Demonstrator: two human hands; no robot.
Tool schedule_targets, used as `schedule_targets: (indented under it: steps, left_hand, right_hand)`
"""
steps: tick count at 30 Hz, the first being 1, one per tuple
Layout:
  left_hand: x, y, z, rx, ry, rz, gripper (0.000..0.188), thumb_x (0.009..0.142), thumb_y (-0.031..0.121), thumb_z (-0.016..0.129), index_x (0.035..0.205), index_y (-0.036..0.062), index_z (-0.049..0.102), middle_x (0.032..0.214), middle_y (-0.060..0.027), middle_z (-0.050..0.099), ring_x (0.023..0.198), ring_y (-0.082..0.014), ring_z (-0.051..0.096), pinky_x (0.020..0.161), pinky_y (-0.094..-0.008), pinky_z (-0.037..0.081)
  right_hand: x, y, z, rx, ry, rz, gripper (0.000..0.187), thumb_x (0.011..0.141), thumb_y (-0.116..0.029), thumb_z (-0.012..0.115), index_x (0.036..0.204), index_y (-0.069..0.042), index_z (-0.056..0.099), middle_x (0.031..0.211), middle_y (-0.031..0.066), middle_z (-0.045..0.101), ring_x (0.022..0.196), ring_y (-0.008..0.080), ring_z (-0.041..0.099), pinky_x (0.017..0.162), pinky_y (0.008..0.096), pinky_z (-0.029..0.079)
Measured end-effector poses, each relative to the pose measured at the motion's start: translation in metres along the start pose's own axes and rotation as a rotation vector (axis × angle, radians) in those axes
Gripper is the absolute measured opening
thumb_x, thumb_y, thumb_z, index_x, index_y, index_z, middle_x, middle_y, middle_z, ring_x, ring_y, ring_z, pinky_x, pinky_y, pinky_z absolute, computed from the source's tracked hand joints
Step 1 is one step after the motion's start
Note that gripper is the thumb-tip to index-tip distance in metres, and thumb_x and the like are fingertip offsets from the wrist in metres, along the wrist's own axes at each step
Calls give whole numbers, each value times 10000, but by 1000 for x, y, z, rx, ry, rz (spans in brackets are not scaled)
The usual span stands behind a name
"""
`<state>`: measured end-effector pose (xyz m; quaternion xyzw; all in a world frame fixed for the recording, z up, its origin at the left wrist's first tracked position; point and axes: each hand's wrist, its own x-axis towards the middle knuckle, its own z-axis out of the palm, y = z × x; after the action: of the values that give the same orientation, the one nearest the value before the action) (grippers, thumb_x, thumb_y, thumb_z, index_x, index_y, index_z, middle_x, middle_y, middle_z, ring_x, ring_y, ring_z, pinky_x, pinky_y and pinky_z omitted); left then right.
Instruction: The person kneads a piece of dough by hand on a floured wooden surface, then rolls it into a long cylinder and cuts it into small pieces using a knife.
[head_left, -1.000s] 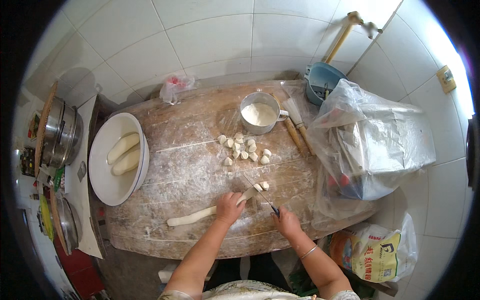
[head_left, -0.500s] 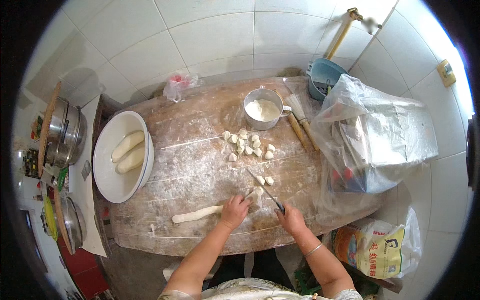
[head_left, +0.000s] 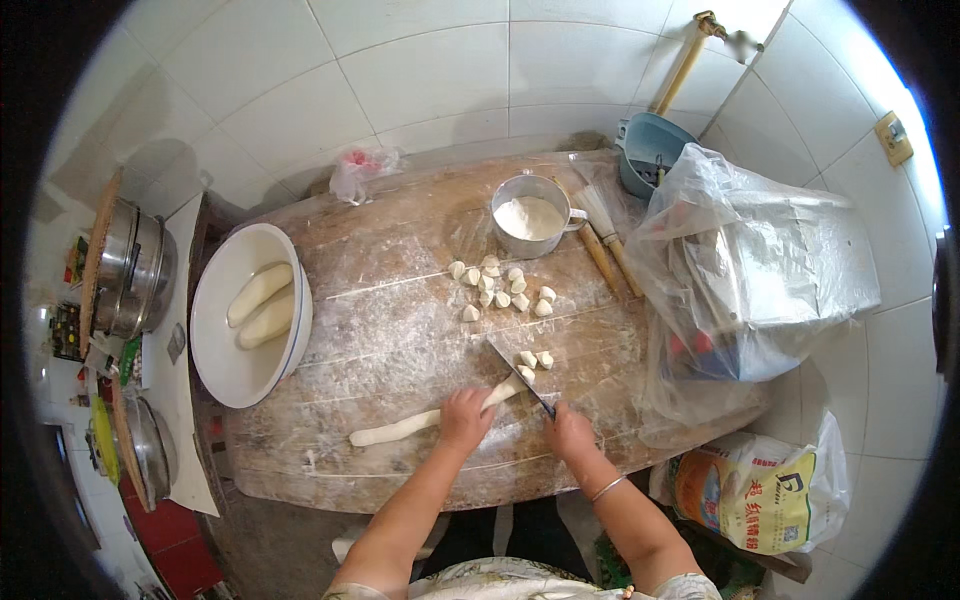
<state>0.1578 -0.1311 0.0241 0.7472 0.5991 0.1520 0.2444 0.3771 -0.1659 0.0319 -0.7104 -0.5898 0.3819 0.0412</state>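
A long rope of dough point(head_left: 396, 428) lies slantwise across the floured wooden board point(head_left: 350, 340). My left hand point(head_left: 466, 420) is closed over its middle, leaving both ends showing. In my right hand point(head_left: 570, 431) is the handle of a knife point(head_left: 521, 377), its blade pointing up and left. That blade crosses the dough at its right end, with a small piece point(head_left: 526, 373) just past it. Two cut dough pieces point(head_left: 536, 359) sit a little beyond. Farther off, several more dough pieces point(head_left: 499, 287) are scattered in a loose group.
On the left stands a white basin point(head_left: 204, 330) with two thick dough rolls point(head_left: 263, 308). A metal cup of flour point(head_left: 529, 220), a brush point(head_left: 602, 220) and a rolling pin point(head_left: 597, 260) lie at the back. Plastic sheeting point(head_left: 780, 230) covers a box at right; a printed sack point(head_left: 750, 495) stands below.
My left hand now lies flatter over the dough rope, showing more of its right end. The knife has come across that end, its handle shifting slightly left. The view has shifted slightly.
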Motion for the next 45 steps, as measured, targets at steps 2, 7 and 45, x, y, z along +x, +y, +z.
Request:
schedule_targets:
  steps: [2,7,45]
  left_hand:
    - [3,-6,-2,-43,43,1,326,763,213,743,1049,70,677,1000,-124,637,968,-328,587,840,-440,479]
    - [11,-18,0,-39,43,-19,286,757,250,723,999,98,707,897,-94,624,875,-319,598,749,-448,488]
    - [-13,-39,-15,-32,44,-48,315,756,237,741,1011,73,655,921,-121,596,882,-323,580,751,-446,485]
  right_hand:
    - [2,7,-3,56,1,-21,229,895,-223,613,913,-2,555,795,246,632,758,437,625,652,513,488]
    - [-21,-18,-35,102,2,-26,265,896,-262,629,922,-10,550,773,241,623,750,439,616,649,518,476]
    - [-12,-27,18,65,90,-63,257,869,-262,636,863,-20,548,758,250,619,736,450,606,638,525,470]
